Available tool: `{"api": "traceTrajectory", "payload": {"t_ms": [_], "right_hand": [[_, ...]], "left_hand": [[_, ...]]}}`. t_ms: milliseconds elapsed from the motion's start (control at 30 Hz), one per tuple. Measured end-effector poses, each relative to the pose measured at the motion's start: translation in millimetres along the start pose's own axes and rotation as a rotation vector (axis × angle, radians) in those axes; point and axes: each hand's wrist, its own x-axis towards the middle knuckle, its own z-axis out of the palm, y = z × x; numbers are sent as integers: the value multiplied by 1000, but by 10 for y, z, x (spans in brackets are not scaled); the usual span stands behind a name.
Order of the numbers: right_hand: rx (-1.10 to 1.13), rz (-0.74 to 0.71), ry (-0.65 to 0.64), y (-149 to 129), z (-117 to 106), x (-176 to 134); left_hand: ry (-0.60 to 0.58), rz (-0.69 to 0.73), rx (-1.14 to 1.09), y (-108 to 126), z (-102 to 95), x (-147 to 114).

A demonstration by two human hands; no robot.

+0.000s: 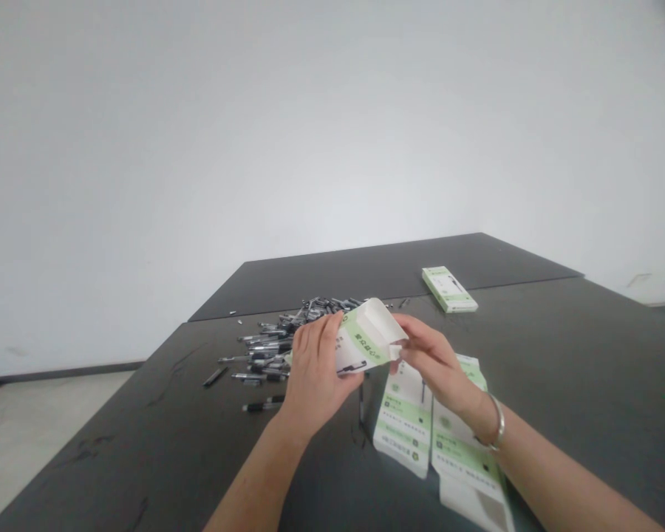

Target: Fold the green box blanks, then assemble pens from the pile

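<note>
My left hand [315, 373] is wrapped round a white and green pen box [360, 340], held above the table. The box's end facing right is open, with its flaps sticking out. At that end my right hand [435, 362] pinches a small white side flap between thumb and fingers. Behind and left of the box lies a heap of black and clear pens [260, 355], partly hidden by my left hand. Below my right hand lie two more pen boxes, the left one [402, 425] and the right one [468, 465], the latter with an open flap at its near end.
A closed pen box [448, 290] lies farther back on the right of the dark table [576, 369]. A seam crosses the tabletop behind the pens. A pale wall [332, 133] stands beyond the far edge. Small white bits [233, 313] lie at the back left.
</note>
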Motion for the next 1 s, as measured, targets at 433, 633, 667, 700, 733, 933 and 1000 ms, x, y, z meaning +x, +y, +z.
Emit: {"api": "traceTrajectory", "payload": {"t_ms": [433, 633, 667, 700, 733, 933, 1000], "right_hand": [[-29, -31, -88, -10, 12, -6], [-98, 67, 0, -28, 44, 7], [-103, 77, 8, -27, 51, 11], [-110, 86, 19, -23, 60, 15], [-117, 94, 29, -15, 67, 19], [-157, 90, 65, 55, 80, 23], [-181, 67, 57, 62, 63, 14]], "left_hand": [[-14, -26, -35, -24, 11, -16], [-32, 4, -10, -9, -6, -13], [-34, 8, -2, -8, -7, -12], [-34, 15, 6, -8, -8, -10], [-31, 25, 13, -7, -8, -9], [-33, 67, 48, 2, -19, -10], [-41, 68, 54, 1, -21, -13]]}}
